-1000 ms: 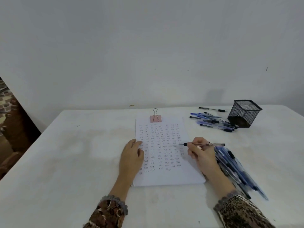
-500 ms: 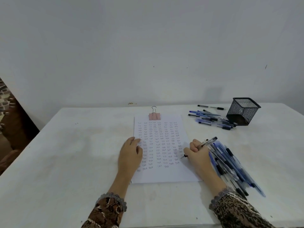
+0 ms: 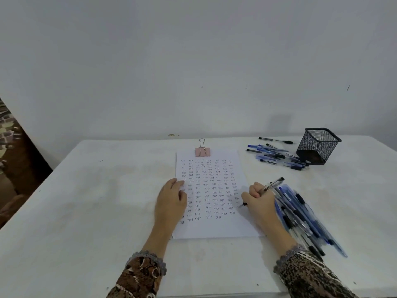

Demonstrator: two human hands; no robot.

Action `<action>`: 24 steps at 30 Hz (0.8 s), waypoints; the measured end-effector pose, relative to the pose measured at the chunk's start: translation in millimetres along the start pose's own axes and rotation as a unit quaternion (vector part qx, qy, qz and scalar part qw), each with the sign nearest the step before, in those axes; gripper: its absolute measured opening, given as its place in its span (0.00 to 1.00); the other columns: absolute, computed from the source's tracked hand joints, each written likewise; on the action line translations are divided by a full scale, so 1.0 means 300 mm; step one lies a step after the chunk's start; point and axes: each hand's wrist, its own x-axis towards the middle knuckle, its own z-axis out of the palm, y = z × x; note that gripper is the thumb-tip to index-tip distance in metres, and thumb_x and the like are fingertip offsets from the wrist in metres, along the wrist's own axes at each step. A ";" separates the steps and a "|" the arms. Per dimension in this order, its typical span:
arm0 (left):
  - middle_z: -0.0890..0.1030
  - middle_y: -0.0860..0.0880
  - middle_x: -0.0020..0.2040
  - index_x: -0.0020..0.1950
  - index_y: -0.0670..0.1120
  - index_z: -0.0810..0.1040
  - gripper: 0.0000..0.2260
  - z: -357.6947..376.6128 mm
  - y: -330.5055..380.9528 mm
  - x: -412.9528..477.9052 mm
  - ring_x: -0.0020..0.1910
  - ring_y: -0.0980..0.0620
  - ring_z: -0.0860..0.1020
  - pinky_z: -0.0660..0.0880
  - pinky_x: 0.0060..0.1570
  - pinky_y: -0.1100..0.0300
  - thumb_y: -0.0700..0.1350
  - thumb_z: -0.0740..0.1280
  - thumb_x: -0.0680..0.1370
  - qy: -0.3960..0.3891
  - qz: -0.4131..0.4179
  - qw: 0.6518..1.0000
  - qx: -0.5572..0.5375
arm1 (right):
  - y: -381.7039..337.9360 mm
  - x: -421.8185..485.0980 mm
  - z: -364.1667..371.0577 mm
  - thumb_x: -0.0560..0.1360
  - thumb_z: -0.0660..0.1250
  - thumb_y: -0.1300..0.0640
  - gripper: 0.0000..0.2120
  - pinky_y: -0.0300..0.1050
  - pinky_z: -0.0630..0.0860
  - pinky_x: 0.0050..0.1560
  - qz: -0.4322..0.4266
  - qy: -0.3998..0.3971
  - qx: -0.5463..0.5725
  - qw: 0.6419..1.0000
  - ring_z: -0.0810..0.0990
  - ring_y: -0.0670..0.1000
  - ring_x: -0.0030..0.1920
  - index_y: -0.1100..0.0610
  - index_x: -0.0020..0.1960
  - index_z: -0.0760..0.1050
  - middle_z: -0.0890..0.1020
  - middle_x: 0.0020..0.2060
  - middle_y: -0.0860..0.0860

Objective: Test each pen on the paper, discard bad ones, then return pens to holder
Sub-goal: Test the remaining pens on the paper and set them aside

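Right hand [image 3: 260, 200] writing with a pen [image 3: 275, 183] on the paper [image 3: 214, 230], left hand [image 3: 170, 200] holding the sheet down.

The right hand's fingers are curled round the pen, its dark tip touching the paper near the right edge, beside the lowest rows of small "Test" marks. The left hand lies flat with relaxed fingers on the paper's left edge, holding nothing. A pink binder clip [image 3: 202, 150] sits at the top of the sheet. A big pile of blue pens [image 3: 300, 214] lies on the white table [image 3: 86, 211] just right of the writing hand. A smaller group of pens [image 3: 277, 157] lies at the far right, touching the black mesh holder [image 3: 318, 147], which stands tilted. Both wrists show patterned sleeves [image 3: 146, 274].
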 end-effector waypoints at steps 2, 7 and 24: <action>0.70 0.49 0.67 0.65 0.44 0.73 0.16 0.001 0.001 -0.001 0.66 0.52 0.67 0.66 0.66 0.56 0.41 0.57 0.78 -0.001 0.001 1.000 -0.002 | 0.000 0.002 0.000 0.64 0.60 0.79 0.29 0.41 0.55 0.35 -0.007 0.003 -0.013 1.000 0.55 0.43 0.27 0.48 0.25 0.53 0.58 0.26 0.46; 0.70 0.49 0.67 0.64 0.44 0.73 0.16 0.000 -0.002 0.001 0.67 0.52 0.67 0.65 0.67 0.57 0.40 0.58 0.77 0.000 -0.001 1.000 -0.004 | 0.010 0.006 -0.010 0.64 0.59 0.79 0.29 0.41 0.53 0.34 0.004 -0.012 -0.014 1.000 0.54 0.43 0.27 0.49 0.21 0.55 0.58 0.23 0.41; 0.69 0.49 0.68 0.65 0.43 0.73 0.16 -0.005 -0.003 -0.003 0.67 0.52 0.66 0.64 0.67 0.58 0.40 0.58 0.78 -0.001 0.000 1.000 -0.021 | -0.010 -0.005 -0.010 0.65 0.58 0.79 0.24 0.34 0.55 0.28 -0.007 0.009 -0.039 0.999 0.54 0.42 0.25 0.53 0.29 0.53 0.58 0.24 0.44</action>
